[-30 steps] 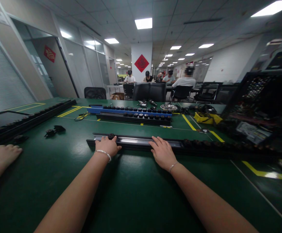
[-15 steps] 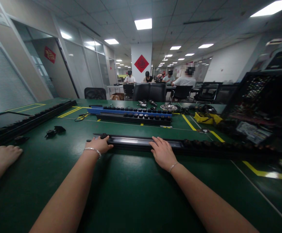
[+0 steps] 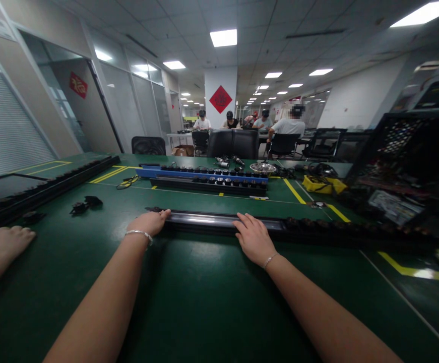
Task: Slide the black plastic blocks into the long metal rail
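A long black rail with a shiny channel along its top lies across the green table before me. My left hand is closed over its left end, thumb pointing right along the rail. Its other fingers are hidden, and so is the small black round piece that showed under them a moment ago. My right hand lies flat on the rail further right, fingers stretched out and holding nothing. Several dark round pieces sit in a row on the rail's right part.
Another person's hand rests at the left, near a second long rail and loose black parts. Further back are a blue rail, a metal dish and a yellow box. A dark open-sided casing stands right.
My left hand has slid left along the rail to its end, the small black round piece moving with it until hidden. My right hand has stayed in place.
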The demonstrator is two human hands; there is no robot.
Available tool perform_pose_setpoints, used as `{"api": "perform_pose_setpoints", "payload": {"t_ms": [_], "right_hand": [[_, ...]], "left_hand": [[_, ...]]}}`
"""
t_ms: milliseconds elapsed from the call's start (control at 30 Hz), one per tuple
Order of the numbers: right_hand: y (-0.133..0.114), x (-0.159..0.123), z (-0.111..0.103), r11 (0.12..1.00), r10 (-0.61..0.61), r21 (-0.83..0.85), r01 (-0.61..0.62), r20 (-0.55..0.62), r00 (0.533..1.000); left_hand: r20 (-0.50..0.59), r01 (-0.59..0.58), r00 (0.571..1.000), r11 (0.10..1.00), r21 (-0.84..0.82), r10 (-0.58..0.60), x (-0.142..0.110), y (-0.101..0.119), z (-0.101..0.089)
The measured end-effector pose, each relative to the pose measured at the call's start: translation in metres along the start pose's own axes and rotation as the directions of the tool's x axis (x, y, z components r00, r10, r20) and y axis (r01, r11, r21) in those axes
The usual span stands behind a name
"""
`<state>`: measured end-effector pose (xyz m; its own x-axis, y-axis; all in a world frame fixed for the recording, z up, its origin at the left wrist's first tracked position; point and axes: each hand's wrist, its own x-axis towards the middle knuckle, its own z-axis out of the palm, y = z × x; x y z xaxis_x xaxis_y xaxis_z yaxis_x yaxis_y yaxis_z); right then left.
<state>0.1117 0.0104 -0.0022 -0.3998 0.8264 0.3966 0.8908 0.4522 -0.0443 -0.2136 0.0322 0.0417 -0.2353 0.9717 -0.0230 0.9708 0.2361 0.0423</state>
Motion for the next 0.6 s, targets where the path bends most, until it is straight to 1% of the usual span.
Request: {"api": "perform_pose_setpoints", "payload": {"t_ms": [100, 167, 233, 333, 433, 600], "right_hand": [[0.000, 0.000, 0.000, 1.000, -0.001, 0.004, 0.001, -0.004, 1.000], [0.001, 0.001, 0.001, 1.000, -0.001, 0.005, 0.001, -0.009, 1.000], [0.003, 0.002, 0.003, 1.000, 0.002, 0.007, -0.002, -0.017, 1.000], [0.005, 0.004, 0.004, 1.000, 0.007, 0.009, -0.007, -0.025, 1.000], [0.005, 0.004, 0.004, 1.000, 0.004, 0.008, -0.003, -0.022, 1.000], [0.004, 0.004, 0.003, 1.000, 0.003, 0.011, -0.003, -0.024, 1.000]], "left_hand": [[0.001, 0.156, 0.988, 0.983, -0.093, -0.157, -0.005, 0.003, -0.001], [-0.041, 0.201, 0.977, 0.971, -0.130, -0.208, -0.007, 0.004, 0.001], [-0.094, 0.190, 0.974, 0.970, -0.154, -0.206, -0.008, 0.003, 0.006], [-0.170, 0.136, 0.972, 0.978, -0.161, -0.163, -0.007, 0.000, 0.013], [-0.203, 0.129, 0.966, 0.979, -0.156, -0.160, -0.006, -0.004, 0.017], [-0.242, 0.119, 0.958, 0.980, -0.162, -0.156, -0.004, -0.010, 0.019]]}}
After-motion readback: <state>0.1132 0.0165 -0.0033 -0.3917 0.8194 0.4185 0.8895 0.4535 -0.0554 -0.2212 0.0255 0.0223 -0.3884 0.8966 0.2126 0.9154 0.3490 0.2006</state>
